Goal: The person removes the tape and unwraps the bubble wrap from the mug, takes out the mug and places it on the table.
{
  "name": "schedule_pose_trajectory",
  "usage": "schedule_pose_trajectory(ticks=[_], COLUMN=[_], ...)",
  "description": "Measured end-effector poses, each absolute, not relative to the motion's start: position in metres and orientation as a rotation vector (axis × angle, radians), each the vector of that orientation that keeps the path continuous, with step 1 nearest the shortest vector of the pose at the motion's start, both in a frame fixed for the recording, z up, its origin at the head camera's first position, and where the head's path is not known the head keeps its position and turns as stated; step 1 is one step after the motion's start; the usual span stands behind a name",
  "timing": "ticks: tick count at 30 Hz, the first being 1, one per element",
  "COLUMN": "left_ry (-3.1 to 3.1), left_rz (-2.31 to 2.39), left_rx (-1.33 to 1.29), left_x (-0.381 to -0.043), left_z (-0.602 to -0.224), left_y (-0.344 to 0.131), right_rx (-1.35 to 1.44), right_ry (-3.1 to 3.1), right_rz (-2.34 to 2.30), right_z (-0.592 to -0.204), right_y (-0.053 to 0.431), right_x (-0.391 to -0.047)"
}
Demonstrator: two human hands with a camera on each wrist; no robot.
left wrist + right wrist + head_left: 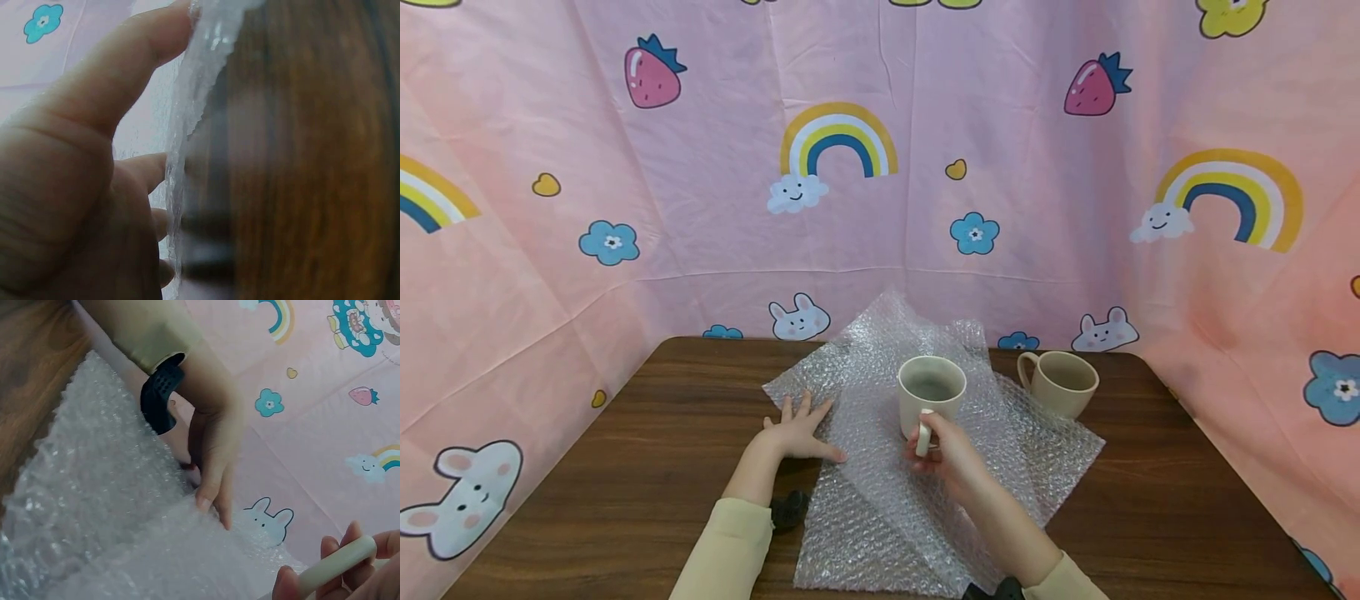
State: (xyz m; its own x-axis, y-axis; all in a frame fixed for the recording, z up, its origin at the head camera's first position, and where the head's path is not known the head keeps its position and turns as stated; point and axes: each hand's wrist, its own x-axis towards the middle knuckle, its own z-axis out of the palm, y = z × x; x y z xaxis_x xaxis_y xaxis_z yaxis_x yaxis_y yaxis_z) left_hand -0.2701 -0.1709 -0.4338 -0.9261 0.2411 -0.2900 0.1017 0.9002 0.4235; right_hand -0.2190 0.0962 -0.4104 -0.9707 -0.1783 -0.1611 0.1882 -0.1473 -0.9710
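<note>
In the head view a pale cream mug (931,387) stands on layered sheets of bubble wrap (880,483). My right hand (943,450) grips its handle, which points toward me; the right wrist view shows the fingers curled round that handle (337,565). To the left, my left hand (801,433) rests with spread, straight fingers on the left edge of the bubble wrap. From the left wrist, its thumb (106,81) and fingertips touch the sheet's edge. A second, beige mug (1063,383) stands at the back right, partly on or behind the wrap's corner.
The dark wooden table (625,483) reaches back to a pink patterned cloth (715,167) that hangs behind and at both sides. Black straps (788,510) sit at the wrists.
</note>
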Motion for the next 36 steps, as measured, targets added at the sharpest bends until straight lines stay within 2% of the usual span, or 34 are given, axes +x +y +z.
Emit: schedule_pose_trajectory(ticks=[4, 9, 22, 36], left_ry=[2.735, 2.748, 2.737, 2.736], left_rz=[0.599, 0.63, 0.602, 0.576], left_rx=[0.259, 0.266, 0.268, 0.256], left_x=[-0.273, -0.275, -0.265, -0.27], left_z=[-0.44, -0.445, -0.426, -0.432], left_y=[-0.173, -0.175, -0.168, -0.171], right_rx=[-0.044, 0.028, -0.046, -0.038], right_ry=[1.838, 1.868, 1.994, 1.996], right_rz=[-2.246, -2.213, -2.08, -2.106], right_z=[-0.408, -0.399, -0.384, -0.366], right_y=[0.102, 0.104, 0.111, 0.131], right_x=[-0.218, -0.216, -0.213, -0.217])
